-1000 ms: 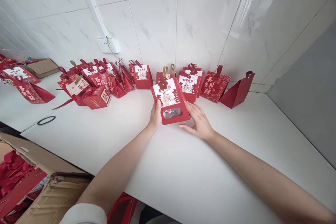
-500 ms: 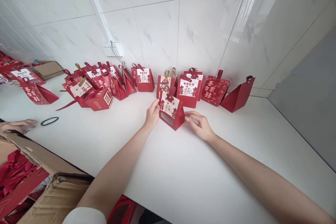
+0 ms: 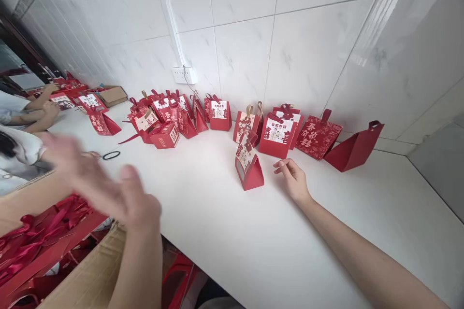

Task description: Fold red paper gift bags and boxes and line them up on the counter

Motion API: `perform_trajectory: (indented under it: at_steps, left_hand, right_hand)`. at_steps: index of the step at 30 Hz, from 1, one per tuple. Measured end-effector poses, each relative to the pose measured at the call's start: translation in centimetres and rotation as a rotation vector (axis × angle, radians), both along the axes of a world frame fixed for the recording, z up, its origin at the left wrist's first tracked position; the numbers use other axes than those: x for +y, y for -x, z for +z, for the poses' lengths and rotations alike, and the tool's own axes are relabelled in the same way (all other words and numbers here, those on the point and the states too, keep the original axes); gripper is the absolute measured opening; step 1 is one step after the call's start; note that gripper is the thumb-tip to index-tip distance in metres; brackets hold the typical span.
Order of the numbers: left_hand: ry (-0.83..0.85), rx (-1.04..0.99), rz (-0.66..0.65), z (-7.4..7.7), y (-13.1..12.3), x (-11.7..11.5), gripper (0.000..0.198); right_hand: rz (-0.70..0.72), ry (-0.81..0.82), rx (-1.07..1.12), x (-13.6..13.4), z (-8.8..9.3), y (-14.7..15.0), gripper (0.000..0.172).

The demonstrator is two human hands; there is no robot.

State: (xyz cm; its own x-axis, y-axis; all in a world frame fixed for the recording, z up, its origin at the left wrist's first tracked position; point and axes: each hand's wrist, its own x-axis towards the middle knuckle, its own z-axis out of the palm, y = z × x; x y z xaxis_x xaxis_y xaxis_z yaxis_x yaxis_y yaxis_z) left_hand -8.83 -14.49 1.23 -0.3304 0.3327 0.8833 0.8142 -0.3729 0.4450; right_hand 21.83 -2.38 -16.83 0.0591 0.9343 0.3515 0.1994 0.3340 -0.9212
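Note:
A small red gift box (image 3: pixel 253 176) with a white printed label and a ribbon loop stands upright on the white table (image 3: pixel 232 236). Just right of it is my right hand (image 3: pixel 295 182), empty, fingers loosely bent and apart from the box. My left hand (image 3: pixel 108 190), blurred by motion, is raised with fingers stretched out above a cardboard box (image 3: pixel 92 270). Inside that carton lie red boxes with tangled red ribbons (image 3: pixel 43 231). Behind the standing gift box are a larger red box with a couple label (image 3: pixel 276 137) and a cream-fronted box (image 3: pixel 244 125).
Along the tiled wall stand several more red boxes, including a patterned one (image 3: pixel 317 137) and a plain triangular one (image 3: pixel 355 149). A black ring (image 3: pixel 111 155) lies at left. People's arms (image 3: pixel 39 116) are at the far left. A power socket (image 3: pixel 184 76) is on the wall.
Both hands have let go of the small gift box, which now stands turned on the table. My left hand has swung left over the carton. The view has shifted left.

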Motion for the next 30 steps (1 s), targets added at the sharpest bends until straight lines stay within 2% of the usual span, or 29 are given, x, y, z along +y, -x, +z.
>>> perform_trajectory:
  at_steps: [1, 3, 5, 8, 10, 12, 17, 20, 22, 27, 30]
  left_hand:
    - [0.042, 0.095, -0.045, -0.6, -1.1, 0.1, 0.068]
    - [0.226, 0.226, -0.182, -1.7, -3.5, 1.5, 0.06]
    - [0.455, 0.274, -0.299, -2.5, -5.9, 3.4, 0.063]
    - [0.695, 0.28, -0.43, -3.3, -8.4, 6.4, 0.086]
    - [0.797, 0.286, -0.532, -3.7, -9.4, 8.0, 0.104]
    - [0.873, 0.275, -0.629, -4.1, -9.8, 9.4, 0.114]
    - [0.963, 0.104, -0.786, -5.0, -9.6, 11.6, 0.113]
    - [0.978, 0.053, -0.867, -5.6, -9.0, 12.3, 0.114]
    - [1.008, 0.017, -0.909, -6.0, -8.4, 12.5, 0.108]
    - [1.046, -0.154, -1.03, -7.0, -5.6, 11.5, 0.085]
    - [1.038, -0.351, -1.072, -7.5, -3.4, 10.0, 0.075]
  right_hand:
    - [0.008, 0.006, 0.022, 0.1, -0.1, 0.1, 0.027]
    - [0.016, 0.027, 0.065, 0.5, -0.2, 0.2, 0.026]
    - [0.01, 0.058, 0.098, 0.8, -0.4, 0.2, 0.027]
    - [0.003, 0.098, 0.126, 1.2, -0.8, 0.0, 0.028]
    - [0.005, 0.116, 0.14, 1.5, -1.0, -0.1, 0.029]
    - [0.016, 0.14, 0.155, 1.8, -1.2, -0.1, 0.029]
    - [0.049, 0.196, 0.19, 2.1, -1.5, -0.2, 0.028]
    - [0.048, 0.206, 0.188, 2.0, -1.5, -0.1, 0.029]
    - [0.054, 0.211, 0.194, 1.9, -1.5, 0.0, 0.029]
    - [0.089, 0.237, 0.192, 1.9, -1.3, 0.2, 0.028]
    - [0.08, 0.244, 0.177, 1.8, -1.2, 0.2, 0.028]
